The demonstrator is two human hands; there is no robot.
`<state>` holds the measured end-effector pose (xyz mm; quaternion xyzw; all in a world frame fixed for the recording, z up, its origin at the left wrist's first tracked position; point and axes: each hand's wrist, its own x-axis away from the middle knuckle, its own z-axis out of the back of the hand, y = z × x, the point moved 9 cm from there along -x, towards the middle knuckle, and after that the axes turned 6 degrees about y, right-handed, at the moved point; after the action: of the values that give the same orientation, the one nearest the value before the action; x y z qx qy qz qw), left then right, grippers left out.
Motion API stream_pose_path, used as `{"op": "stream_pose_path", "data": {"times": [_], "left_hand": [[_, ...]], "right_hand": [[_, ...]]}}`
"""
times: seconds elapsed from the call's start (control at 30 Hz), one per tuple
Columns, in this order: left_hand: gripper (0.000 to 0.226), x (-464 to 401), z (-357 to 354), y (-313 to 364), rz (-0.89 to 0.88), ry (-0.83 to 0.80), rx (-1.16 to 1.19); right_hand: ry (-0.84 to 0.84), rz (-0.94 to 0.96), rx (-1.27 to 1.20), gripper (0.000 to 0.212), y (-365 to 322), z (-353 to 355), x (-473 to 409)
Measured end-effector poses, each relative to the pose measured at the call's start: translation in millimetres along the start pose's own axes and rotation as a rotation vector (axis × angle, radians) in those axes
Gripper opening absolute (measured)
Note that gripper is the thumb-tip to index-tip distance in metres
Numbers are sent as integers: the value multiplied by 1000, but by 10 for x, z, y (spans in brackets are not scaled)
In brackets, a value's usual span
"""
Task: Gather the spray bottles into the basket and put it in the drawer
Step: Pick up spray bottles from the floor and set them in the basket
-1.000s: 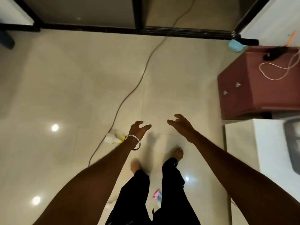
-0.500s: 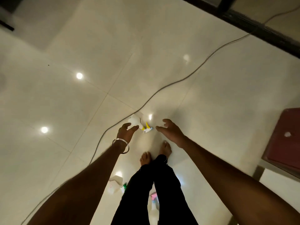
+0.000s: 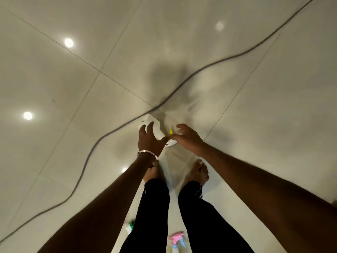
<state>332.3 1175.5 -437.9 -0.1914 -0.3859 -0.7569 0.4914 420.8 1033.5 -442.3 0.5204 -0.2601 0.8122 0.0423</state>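
Left hand (image 3: 149, 141) covers much of the white spray bottle (image 3: 155, 127); its yellow nozzle (image 3: 171, 132) is blurred. The pink-topped bottle (image 3: 176, 241) runs off the bottom edge, and a leg hides the green-capped one (image 3: 130, 226).
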Motion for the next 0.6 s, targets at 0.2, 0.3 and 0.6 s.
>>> {"op": "stream_pose_path", "data": {"times": [0.2,0.3,0.6], "left_hand": [[93,-640,-436,-400,-94,31,-313],[96,-806,-474,-447,-154,91,-331],[85,-1123,-197,-618,-104,-16,-87]], "right_hand": [[-1,22,64,64,203,-414,-786],[13,21,63,64,290,-512,-981],[262,38,8,37,231,-81,-1061]]}}
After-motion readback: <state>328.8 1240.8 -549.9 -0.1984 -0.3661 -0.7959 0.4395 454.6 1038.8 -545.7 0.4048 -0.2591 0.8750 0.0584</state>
